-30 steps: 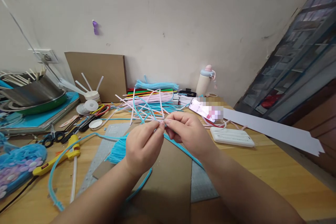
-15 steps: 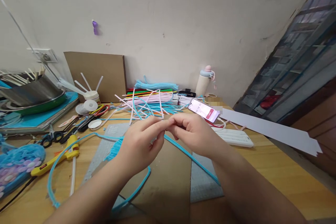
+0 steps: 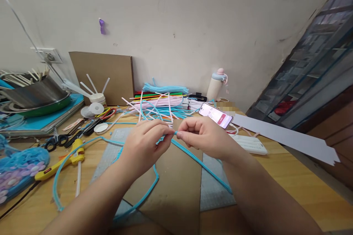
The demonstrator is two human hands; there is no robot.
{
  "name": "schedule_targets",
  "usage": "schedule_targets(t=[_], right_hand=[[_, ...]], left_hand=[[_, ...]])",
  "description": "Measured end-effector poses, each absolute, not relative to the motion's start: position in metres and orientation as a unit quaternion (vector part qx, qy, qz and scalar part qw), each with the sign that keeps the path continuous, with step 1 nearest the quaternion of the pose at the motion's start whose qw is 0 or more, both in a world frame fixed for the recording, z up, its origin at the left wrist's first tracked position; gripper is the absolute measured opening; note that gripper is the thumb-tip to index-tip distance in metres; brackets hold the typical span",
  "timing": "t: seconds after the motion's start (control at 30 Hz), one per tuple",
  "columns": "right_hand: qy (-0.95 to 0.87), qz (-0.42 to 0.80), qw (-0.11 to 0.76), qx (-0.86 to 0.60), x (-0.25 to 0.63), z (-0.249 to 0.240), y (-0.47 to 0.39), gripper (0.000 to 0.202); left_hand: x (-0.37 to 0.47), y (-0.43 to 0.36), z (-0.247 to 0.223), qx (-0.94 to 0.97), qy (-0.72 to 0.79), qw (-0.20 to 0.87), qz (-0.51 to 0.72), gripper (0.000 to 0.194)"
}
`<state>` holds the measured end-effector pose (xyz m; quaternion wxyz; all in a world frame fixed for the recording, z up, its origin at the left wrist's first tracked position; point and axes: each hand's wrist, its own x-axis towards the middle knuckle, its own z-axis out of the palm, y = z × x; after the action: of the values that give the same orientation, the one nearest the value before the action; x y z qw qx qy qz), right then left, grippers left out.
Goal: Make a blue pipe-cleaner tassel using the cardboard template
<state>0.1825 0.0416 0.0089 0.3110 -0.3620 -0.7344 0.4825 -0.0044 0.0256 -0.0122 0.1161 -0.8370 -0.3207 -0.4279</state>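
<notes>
"Blue stem (image 3: 175,133): where is it?"

"Dead centre, pinched between the left hand (image 3: 146,141) and right hand (image 3: 205,137); work looks unfinished, loose stems (image 3: 171,101) at twelve o'clock apparently unused."

"And containers?"

"Metal bowl (image 3: 41,93) at ten o'clock, holding wooden sticks (image 3: 19,78); paper cup (image 3: 97,98) at eleven, holding pale sticks (image 3: 92,83)."

Bare left hand (image 3: 147,141) and bare right hand (image 3: 205,137), each held in a pinch, almost meeting
From here, the bare left forearm (image 3: 95,194) and bare right forearm (image 3: 261,187) slant inward and away from the body
</notes>
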Motion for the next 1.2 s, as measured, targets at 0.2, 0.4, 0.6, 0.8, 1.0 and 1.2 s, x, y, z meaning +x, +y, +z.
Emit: schedule_targets(t=[0.2, 0.4, 0.6, 0.8, 1.0, 1.2], right_hand=[[-0.568, 0.731, 0.275, -0.260, 0.177, -0.004, 0.051, 0.016], [-0.433, 0.856, 0.164, -0.231, 0.176, -0.013, 0.058, 0.020], [-0.533, 0.767, 0.159, -0.320, 0.185, -0.004, 0.051, 0.015], [-0.505, 0.751, 0.116, -0.410, 0.184, 0.010, 0.037, 0.010], [-0.768, 0.438, 0.222, -0.412, 0.184, 0.010, 0.011, 0.011], [-0.923, 0.149, 0.211, -0.285, 0.196, 0.016, -0.014, 0.017]], left_hand=[[-0.011, 0.024, -0.010, -0.848, -0.295, 0.211, -0.387, 0.020], [-0.012, 0.022, -0.010, -0.852, -0.281, 0.278, -0.343, 0.011], [-0.007, 0.019, -0.014, -0.874, -0.265, 0.269, -0.305, 0.003], [0.000, 0.014, -0.014, -0.879, -0.253, 0.274, -0.297, 0.011], [0.007, 0.003, -0.011, -0.892, -0.279, 0.132, -0.331, 0.013], [0.005, -0.012, -0.001, -0.856, -0.347, -0.243, -0.298, 0.012]])
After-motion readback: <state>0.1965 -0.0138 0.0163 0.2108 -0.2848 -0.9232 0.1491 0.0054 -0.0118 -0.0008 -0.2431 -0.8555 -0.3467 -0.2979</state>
